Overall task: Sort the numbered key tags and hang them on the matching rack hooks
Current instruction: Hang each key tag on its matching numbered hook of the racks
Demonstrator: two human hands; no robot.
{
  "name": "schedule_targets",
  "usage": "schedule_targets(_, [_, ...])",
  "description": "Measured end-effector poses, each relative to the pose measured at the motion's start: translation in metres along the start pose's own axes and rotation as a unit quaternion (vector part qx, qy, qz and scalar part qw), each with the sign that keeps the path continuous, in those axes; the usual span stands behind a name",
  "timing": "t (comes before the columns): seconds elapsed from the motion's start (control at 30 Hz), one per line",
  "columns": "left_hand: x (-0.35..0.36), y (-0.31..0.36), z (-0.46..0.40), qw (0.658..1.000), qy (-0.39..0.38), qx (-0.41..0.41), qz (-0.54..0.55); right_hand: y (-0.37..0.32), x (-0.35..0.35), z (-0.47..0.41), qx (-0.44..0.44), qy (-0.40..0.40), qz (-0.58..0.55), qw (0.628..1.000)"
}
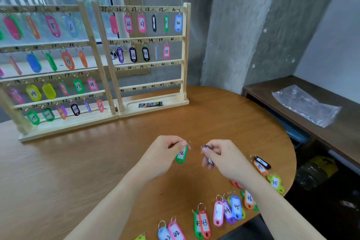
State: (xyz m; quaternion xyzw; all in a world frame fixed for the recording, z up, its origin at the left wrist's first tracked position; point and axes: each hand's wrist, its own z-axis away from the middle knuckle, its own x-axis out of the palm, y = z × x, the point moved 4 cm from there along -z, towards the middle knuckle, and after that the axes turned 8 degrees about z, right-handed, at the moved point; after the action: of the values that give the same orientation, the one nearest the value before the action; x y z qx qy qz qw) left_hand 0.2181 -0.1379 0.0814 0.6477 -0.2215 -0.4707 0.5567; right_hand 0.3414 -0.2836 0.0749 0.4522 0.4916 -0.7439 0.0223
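Observation:
My left hand [165, 152] pinches the top of a green key tag marked 36 [182, 155], which hangs above the table. Just to its right, my right hand [220, 159] grips a dark purple tag [207, 155]; its number is hidden. Two wooden racks stand at the back: the left rack [85, 45] is full of tags, and the right rack [185, 48] has tags 25 to 35 hanging. The hook marked 36 [176, 40] and the two lower rows marked 37 to 48 are bare. Several loose tags [236, 207], among them 42, 43, 45, 46 and 48, lie at the table's near right.
The round wooden table [97, 161] fills the foreground. A small dark packet [150, 104] lies on the right rack's base. A dark side bench [292, 101] with a clear plastic bag [305, 105] stands to the right, below a concrete wall.

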Motion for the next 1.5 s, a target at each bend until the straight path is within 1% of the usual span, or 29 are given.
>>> schedule_targets(0.07, [-0.003, 0.003, -0.003, 1.000, 0.011, 0.010, 0.024, -0.011, -0.004, -0.004, -0.023, -0.012, -0.089, 0.996])
schedule_targets(0.13, [-0.007, 0.006, -0.007, 0.998, 0.023, 0.024, 0.049, -0.021, -0.006, -0.010, -0.039, -0.015, -0.137, 0.990])
schedule_targets(0.27, [-0.019, 0.016, -0.022, 0.994, 0.056, 0.045, 0.076, -0.040, -0.016, -0.030, -0.069, -0.007, -0.155, 0.986])
schedule_targets(0.4, [-0.042, 0.047, -0.043, 0.991, 0.102, 0.077, 0.049, -0.067, -0.037, -0.059, -0.080, 0.011, -0.158, 0.984])
schedule_targets(0.57, [-0.079, 0.091, -0.075, 0.979, 0.164, 0.115, 0.025, -0.103, -0.069, -0.093, -0.113, 0.036, -0.198, 0.973])
schedule_targets(0.7, [-0.104, 0.120, -0.099, 0.970, 0.197, 0.139, 0.013, -0.124, -0.083, -0.125, -0.127, 0.052, -0.226, 0.964])
schedule_targets(0.8, [-0.123, 0.135, -0.119, 0.963, 0.223, 0.150, -0.012, -0.138, -0.091, -0.154, -0.147, 0.068, -0.231, 0.959])
schedule_targets(0.93, [-0.138, 0.140, -0.146, 0.958, 0.244, 0.147, -0.025, -0.145, -0.103, -0.200, -0.131, 0.130, -0.225, 0.957])
schedule_targets(1.03, [-0.144, 0.143, -0.164, 0.941, 0.271, 0.177, -0.097, -0.149, -0.108, -0.226, -0.132, 0.156, -0.202, 0.958])
schedule_targets(1.13, [-0.145, 0.146, -0.178, 0.922, 0.283, 0.205, -0.168, -0.153, -0.108, -0.240, -0.154, 0.165, -0.173, 0.959])
schedule_targets(1.23, [-0.144, 0.149, -0.191, 0.917, 0.288, 0.228, -0.158, -0.156, -0.106, -0.249, -0.179, 0.186, -0.155, 0.954])
schedule_targets(1.3, [-0.141, 0.151, -0.199, 0.924, 0.277, 0.223, -0.142, -0.156, -0.104, -0.256, -0.185, 0.205, -0.146, 0.950])
schedule_targets(1.4, [-0.138, 0.155, -0.212, 0.934, 0.270, 0.205, -0.108, -0.152, -0.099, -0.267, -0.165, 0.217, -0.133, 0.953])
schedule_targets(1.5, [-0.135, 0.157, -0.223, 0.937, 0.276, 0.193, -0.091, -0.146, -0.091, -0.274, -0.150, 0.214, -0.119, 0.958])
